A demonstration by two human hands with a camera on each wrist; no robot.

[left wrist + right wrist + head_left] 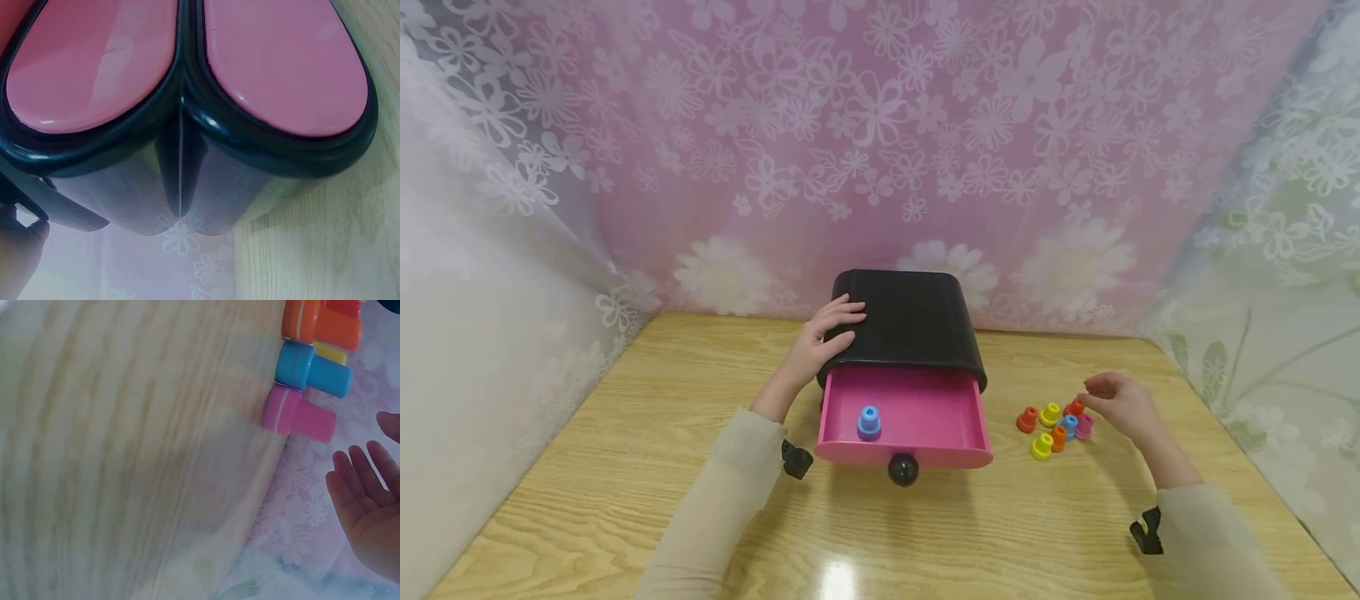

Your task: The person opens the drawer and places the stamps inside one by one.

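Observation:
My left hand rests on the top left edge of a black drawer box, fingers spread over its surface. Its pink drawer is pulled out, and one blue stacking peg stands upright inside. To the right, my right hand hovers beside a cluster of pegs, thumb and index fingertips close over a red peg. In the right wrist view, the fingers look loosely bent with nothing in them, apart from the pink peg and blue peg.
Around the red peg stand an orange-red peg, two yellow pegs and an orange peg on the wooden table. A black round knob sticks out from the drawer front. Floral curtains hang behind and at the sides.

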